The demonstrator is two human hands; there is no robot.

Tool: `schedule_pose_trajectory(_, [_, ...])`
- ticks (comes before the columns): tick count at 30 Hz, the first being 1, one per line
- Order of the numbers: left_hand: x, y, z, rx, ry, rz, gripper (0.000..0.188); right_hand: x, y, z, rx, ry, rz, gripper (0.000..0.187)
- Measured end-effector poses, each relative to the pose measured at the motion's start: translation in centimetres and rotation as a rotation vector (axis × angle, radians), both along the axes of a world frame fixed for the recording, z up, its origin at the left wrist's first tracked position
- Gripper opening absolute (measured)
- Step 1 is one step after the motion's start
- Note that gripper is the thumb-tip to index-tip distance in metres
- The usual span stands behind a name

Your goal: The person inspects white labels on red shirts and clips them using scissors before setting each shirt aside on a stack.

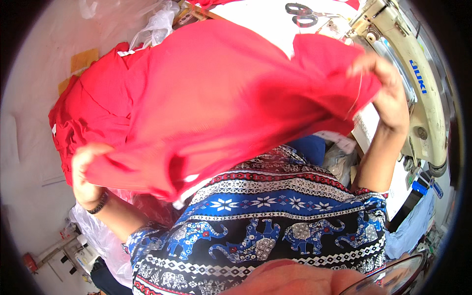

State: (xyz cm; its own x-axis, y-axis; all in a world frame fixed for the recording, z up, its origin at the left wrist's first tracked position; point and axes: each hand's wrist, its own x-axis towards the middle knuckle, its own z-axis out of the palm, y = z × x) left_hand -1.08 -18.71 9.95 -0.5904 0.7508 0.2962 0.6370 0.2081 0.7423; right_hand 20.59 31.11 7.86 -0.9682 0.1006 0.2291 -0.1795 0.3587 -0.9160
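A wide piece of red cloth (211, 98) is spread in the air between my two hands, partly blurred by motion. My left hand (88, 169), with a dark band at the wrist, grips its near left edge. On the right, my right hand (386, 86) is closed on the opposite end, and a loose pale thread (358, 93) shows beside its fingers. The cloth sags in folds between them, its lower edge in front of my patterned top. Behind it on the left lies a heap of more red fabric (98, 93). Whether the two are joined I cannot tell.
A cream sewing machine (423, 108) stands close on the right, beside my right forearm. Black-handled scissors (309, 14) lie on the white table at the back. Clear plastic bags (157, 24) are at the back left, with more plastic (105, 231) below my left forearm.
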Motion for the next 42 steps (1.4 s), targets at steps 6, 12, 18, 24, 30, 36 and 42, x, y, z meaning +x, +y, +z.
schedule_pose_trajectory(6, [-0.7, 3.0, -4.7, -0.483, -0.207, -0.118, 0.035, -2.1, -1.5, -3.9, 0.520, -0.197, -0.155, 0.014])
schedule_pose_trajectory(12, [0.1, 6.9, -14.9, -0.914, 0.144, 0.109, 0.057, -5.1, -9.2, -13.9, 0.626, -0.203, 0.079, 0.043])
schedule_pose_trajectory(18, [-1.5, 4.9, -14.6, -0.618, -0.106, 0.046, 0.033, -2.8, -9.5, -27.4, 0.380, -0.654, 0.160, 0.064])
schedule_pose_trajectory(24, [-11.4, -6.4, -8.8, -0.194, 0.827, 1.297, 0.034, -0.1, -5.3, -26.3, 0.442, -0.765, 0.098, 0.049])
schedule_pose_trajectory(30, [-13.1, -6.2, -5.7, 0.126, 0.752, 1.218, 0.030, 0.5, -4.2, -25.4, 0.128, -0.564, 0.039, 0.040])
schedule_pose_trajectory(36, [-1.5, 14.0, -0.2, -0.446, 0.592, 0.197, 0.014, -5.2, -9.8, -14.5, -0.673, -0.409, 0.095, 0.044])
schedule_pose_trajectory(42, [9.3, 23.1, -12.2, -0.410, -0.201, -0.770, 0.027, -6.9, -11.2, -16.2, -0.743, -0.563, 0.243, 0.048])
